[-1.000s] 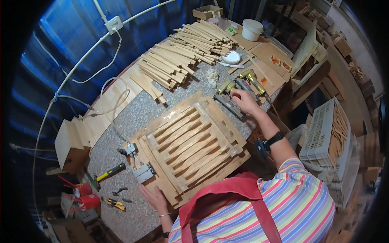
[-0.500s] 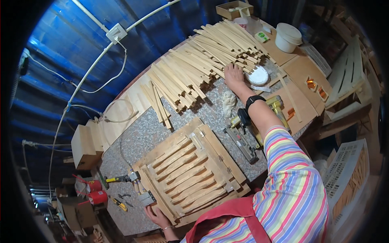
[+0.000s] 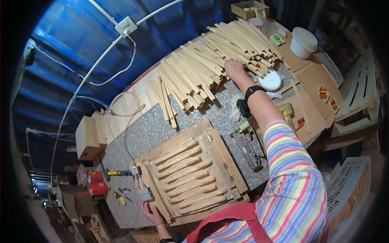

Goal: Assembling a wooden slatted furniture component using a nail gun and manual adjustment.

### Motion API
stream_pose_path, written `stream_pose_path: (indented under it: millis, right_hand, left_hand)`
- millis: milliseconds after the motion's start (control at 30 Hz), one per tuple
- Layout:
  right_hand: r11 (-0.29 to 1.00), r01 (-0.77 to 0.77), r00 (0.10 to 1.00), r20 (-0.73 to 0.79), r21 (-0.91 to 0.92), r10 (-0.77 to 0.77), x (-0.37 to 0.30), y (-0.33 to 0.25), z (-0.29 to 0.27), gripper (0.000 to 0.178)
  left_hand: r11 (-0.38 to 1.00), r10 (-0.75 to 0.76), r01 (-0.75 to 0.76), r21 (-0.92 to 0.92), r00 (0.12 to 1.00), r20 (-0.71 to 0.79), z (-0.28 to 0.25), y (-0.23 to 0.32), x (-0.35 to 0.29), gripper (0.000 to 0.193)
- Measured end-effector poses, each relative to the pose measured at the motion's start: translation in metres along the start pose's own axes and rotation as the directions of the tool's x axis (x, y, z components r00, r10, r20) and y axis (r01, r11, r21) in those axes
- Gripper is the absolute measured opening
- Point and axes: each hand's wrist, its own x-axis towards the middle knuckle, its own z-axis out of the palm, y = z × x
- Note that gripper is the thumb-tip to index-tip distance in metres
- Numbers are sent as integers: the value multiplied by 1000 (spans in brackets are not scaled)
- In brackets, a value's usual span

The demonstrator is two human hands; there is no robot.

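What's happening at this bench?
A person's right hand is at the near ends of the piled wooden strips; its grip is hidden. The left hand is at the lower left edge of a wooden frame holding shaped slats in a row. A nail gun lies right of the frame.

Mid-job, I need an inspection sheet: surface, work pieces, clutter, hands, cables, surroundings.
Surface: speckled tabletop, partly covered.
Work pieces: wood strips piled along the far side; shaped slats in a row on the wooden board.
Clutter: hammer left of the board; nail gun right of it.
Hands: left hand open at the board's near-left corner; right hand at the strips, grip hidden.
Cables: white cable hanging from a wall box.
Surroundings: blue wall behind; crate at right.
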Motion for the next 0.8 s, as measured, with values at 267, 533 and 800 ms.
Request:
stream_pose_path:
  millis: [267, 533, 800]
  right_hand:
    - [988, 31, 999, 8, 153, -33, 20, -9, -7, 20]
    - [937, -208, 934, 340, 279, 106, 40, -23, -21, 23]
    - [456, -312, 859, 453, 833, -240, -26, -11, -37, 24]
  left_hand:
    - [988, 119, -110, 110, 990, -78, -17, 43, 18, 33]
    - [973, 166, -154, 170, 984, -58, -30, 62, -8, 29]
    - [848, 95, 13, -530, 980, 176, 37, 186, 35, 24]
